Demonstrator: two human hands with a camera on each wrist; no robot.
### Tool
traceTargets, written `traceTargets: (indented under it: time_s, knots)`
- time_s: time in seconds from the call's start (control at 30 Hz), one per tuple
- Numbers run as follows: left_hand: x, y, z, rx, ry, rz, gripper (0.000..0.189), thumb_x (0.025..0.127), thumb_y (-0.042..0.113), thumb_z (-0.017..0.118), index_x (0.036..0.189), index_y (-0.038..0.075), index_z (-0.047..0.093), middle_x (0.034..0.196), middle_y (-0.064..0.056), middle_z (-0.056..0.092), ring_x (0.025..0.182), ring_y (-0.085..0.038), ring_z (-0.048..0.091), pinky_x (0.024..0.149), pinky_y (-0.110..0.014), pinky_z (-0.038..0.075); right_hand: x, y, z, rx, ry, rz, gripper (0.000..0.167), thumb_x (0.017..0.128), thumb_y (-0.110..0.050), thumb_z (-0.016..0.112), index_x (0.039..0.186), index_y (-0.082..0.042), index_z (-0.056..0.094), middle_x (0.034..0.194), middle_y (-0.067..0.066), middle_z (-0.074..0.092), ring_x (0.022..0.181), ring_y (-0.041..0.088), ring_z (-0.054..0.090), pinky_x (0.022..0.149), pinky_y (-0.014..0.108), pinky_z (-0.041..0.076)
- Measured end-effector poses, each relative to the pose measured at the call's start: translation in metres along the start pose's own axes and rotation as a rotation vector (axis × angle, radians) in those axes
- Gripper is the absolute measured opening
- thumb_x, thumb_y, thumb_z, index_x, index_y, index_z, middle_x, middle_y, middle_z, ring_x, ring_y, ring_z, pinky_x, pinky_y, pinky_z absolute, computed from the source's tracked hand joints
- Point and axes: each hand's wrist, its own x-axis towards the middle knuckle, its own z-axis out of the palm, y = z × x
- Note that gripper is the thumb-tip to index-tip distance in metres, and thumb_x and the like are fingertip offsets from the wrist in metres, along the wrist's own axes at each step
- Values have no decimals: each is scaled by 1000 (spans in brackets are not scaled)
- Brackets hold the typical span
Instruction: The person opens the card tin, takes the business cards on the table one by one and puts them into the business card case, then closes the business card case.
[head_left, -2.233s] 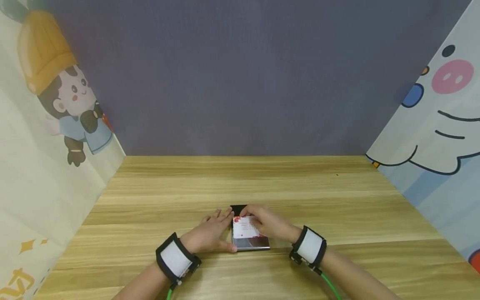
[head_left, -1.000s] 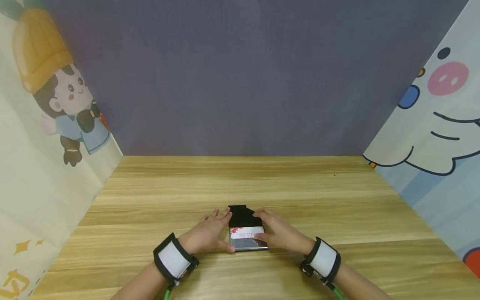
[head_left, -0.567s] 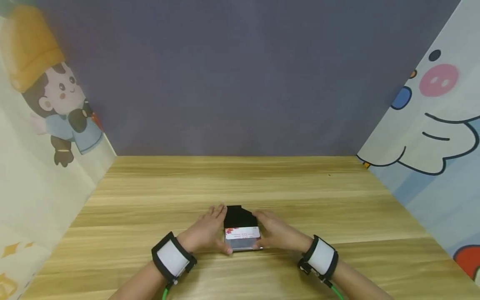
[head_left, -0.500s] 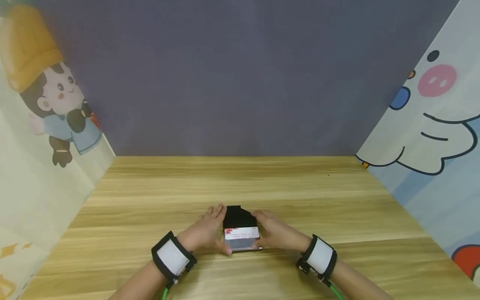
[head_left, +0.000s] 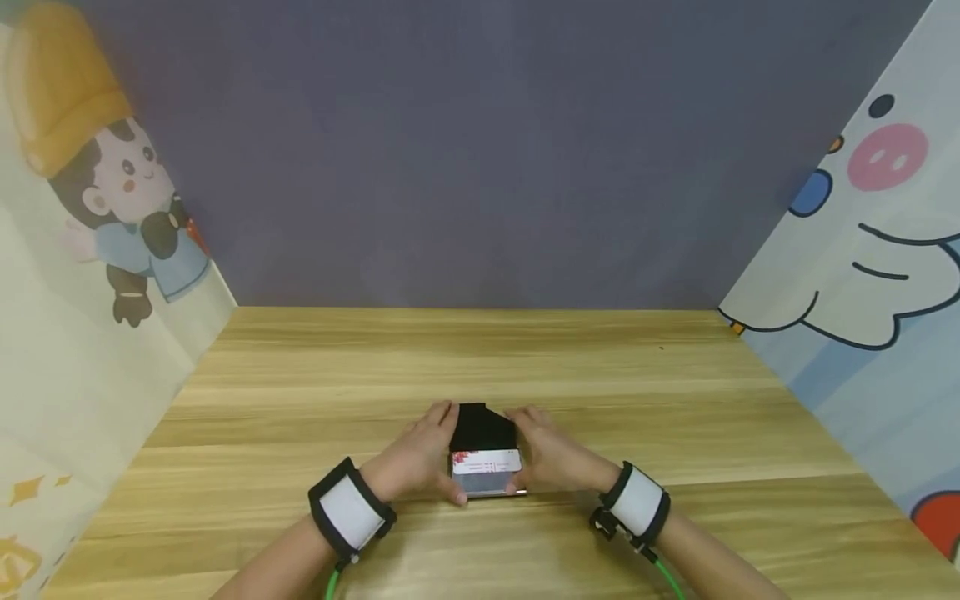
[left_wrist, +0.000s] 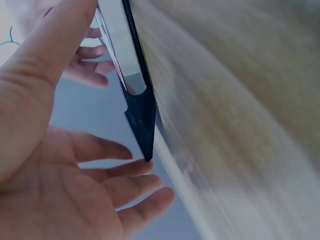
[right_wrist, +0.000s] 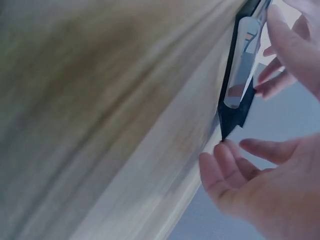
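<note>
A small black card case (head_left: 480, 427) lies in the middle of the wooden table, with a slanted back corner and a shiny silver front panel (head_left: 480, 483). Between the two shows a white card (head_left: 487, 461) with red floral print, its lower part behind the panel. My left hand (head_left: 423, 457) holds the case's left side, thumb at the near corner and fingers along the far one. On the right side my right hand (head_left: 553, 457) grips it likewise. Both wrist views show the case (left_wrist: 142, 111) edge-on, its pointed black end (right_wrist: 230, 122) at the fingertips.
The wood-grain table (head_left: 315, 375) runs back to a dark grey wall (head_left: 480, 158). Cartoon-printed panels close in the left (head_left: 142, 250) and right (head_left: 900, 267) sides. Each wrist wears a black and white band (head_left: 351, 510) trailing a green cable (head_left: 670, 578).
Earlier my right hand was over the card, which covered more of the black part. The card has slid down behind the silver panel, and my right hand has shifted to the case's right edge.
</note>
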Motion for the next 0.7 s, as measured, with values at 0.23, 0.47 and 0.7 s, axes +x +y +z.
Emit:
traceTargets:
  time_s: [0.23, 0.47, 0.7]
  knots:
    - [-3, 7, 4, -12, 101, 68, 131, 56, 20, 103, 157, -13, 26, 154, -32, 30, 129, -54, 50, 108, -60, 46, -1, 0, 1, -5, 57, -37, 105, 68, -20, 98, 149, 12, 40, 129, 18, 47, 121, 33, 44, 100, 50, 50]
    - [-8, 9, 7, 46, 191, 118, 118, 56, 16, 102, 152, -11, 39, 140, -25, 38, 113, -43, 57, 98, -55, 52, -4, -2, 2, -22, 104, -74, 92, 67, -18, 98, 142, 6, 50, 125, 18, 50, 118, 32, 46, 98, 49, 50]
    - [-9, 10, 7, 125, 342, 178, 54, 86, 12, 83, 133, -5, 62, 122, -20, 58, 82, -23, 64, 71, -35, 59, -8, -2, 4, -7, 103, -95, 86, 70, -15, 96, 139, 7, 49, 134, 24, 57, 125, 40, 56, 105, 58, 48]
